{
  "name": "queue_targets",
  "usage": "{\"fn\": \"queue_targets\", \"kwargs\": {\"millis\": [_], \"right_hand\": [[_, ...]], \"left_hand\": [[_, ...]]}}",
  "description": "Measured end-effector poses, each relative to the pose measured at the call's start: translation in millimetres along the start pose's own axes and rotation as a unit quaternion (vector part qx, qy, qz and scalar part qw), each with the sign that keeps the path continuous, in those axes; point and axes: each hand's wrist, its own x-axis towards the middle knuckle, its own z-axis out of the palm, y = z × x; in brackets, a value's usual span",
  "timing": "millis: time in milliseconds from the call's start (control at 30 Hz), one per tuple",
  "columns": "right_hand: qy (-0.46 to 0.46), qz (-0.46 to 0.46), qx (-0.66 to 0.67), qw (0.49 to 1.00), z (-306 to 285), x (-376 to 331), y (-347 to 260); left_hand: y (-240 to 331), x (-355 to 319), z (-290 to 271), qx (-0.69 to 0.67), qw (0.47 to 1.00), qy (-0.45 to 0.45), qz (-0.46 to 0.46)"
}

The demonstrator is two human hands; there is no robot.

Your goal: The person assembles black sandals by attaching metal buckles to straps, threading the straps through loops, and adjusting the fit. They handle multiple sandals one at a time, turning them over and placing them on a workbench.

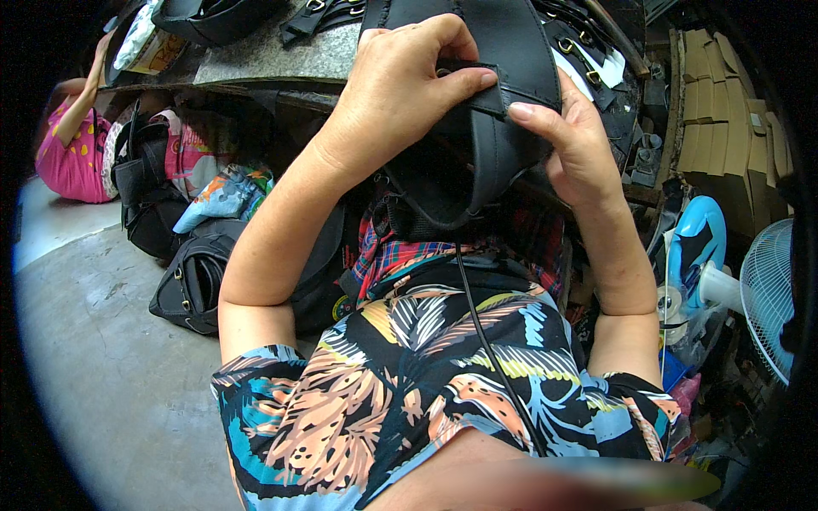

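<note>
Both my hands are on a black leather bag piece (503,38) at the edge of the worktable. My left hand (388,98) is closed, with its thumb pressing a black leather strap (484,153) against the piece; its curled fingers are partly hidden. This strap hangs in a loop below the hands. On the other side my right hand (584,157) grips the edge of the same piece, thumb in front near the strap and fingers partly behind it. Black straps with metal buckles (590,68) lie just beyond the right hand.
A grey stone slab (277,55) lies on the table, with a black leather item (209,17) behind it. Black bags (200,285) rest on the floor at left, near a person in pink (72,162). Flattened cardboard (724,128) and a fan (771,294) stand at right.
</note>
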Motion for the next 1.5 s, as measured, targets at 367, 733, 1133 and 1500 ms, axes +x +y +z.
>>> {"fn": "queue_targets", "kwargs": {"millis": [367,733,1133,1500], "right_hand": [[0.011,-0.008,-0.019,1.000,2,0,2],[0.032,-0.010,-0.019,0.999,6,0,5],[0.044,-0.008,-0.034,0.998,6,3,7],[0.016,0.050,0.030,0.998,0,7,4]], "left_hand": [[0,-1,0,-0.014,0.999,-0.035,-0.024],[0,-2,5,-0.004,1.000,-0.010,-0.018],[2,-1,6,0.143,0.990,0.007,0.022],[11,4,0,0.234,0.966,0.016,0.107]]}}
